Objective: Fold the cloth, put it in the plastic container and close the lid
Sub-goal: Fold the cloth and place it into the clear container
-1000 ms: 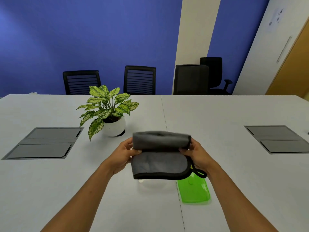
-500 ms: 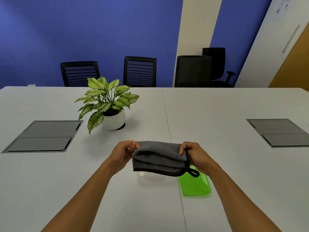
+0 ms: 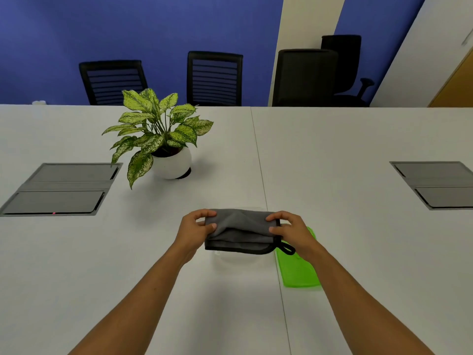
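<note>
A folded grey cloth with black edging and a small black loop at its right corner is held just over the table. My left hand grips its left end and my right hand grips its right end. Under the cloth a clear plastic container shows only as a faint rim, mostly hidden. A green lid lies flat on the table just right of it, partly under my right hand.
A potted plant in a white pot stands beyond my hands to the left. Grey floor-box panels are set into the white table at both sides. Black chairs line the far edge.
Both hands have lowered the cloth toward the table, and it has been folded down into a flatter bundle over the container.
</note>
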A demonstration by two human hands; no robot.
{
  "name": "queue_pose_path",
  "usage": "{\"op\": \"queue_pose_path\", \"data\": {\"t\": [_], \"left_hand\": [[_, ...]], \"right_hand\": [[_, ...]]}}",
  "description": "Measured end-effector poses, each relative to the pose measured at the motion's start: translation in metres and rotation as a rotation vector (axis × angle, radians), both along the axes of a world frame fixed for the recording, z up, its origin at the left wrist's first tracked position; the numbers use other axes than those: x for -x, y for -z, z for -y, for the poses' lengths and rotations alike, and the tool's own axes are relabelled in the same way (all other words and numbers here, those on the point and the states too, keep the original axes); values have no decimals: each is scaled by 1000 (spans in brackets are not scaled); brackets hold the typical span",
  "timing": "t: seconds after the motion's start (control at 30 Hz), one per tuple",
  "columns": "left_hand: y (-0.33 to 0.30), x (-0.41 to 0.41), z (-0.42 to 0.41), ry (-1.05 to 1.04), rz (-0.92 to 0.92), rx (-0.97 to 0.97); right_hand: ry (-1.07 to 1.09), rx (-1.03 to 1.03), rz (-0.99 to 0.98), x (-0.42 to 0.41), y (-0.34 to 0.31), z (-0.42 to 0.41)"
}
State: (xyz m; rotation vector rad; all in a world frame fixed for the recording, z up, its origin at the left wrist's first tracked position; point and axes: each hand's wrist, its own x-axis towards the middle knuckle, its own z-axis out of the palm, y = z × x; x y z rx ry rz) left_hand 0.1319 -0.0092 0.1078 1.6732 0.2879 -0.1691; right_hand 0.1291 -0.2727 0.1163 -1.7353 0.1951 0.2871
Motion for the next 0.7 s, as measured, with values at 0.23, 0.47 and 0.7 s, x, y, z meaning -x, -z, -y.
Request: {"op": "queue_pose_path", "data": {"t": [0.23, 0.47, 0.7], "left_hand": [[45, -45, 22, 75, 125, -627], [90, -77, 33, 239, 130, -853], [125, -87, 39, 433, 42, -977]], "right_hand": [[-32, 564, 211, -53, 40, -21], [-197, 736, 174, -87, 82, -29], [-375, 964, 138, -80, 120, -50]]}}
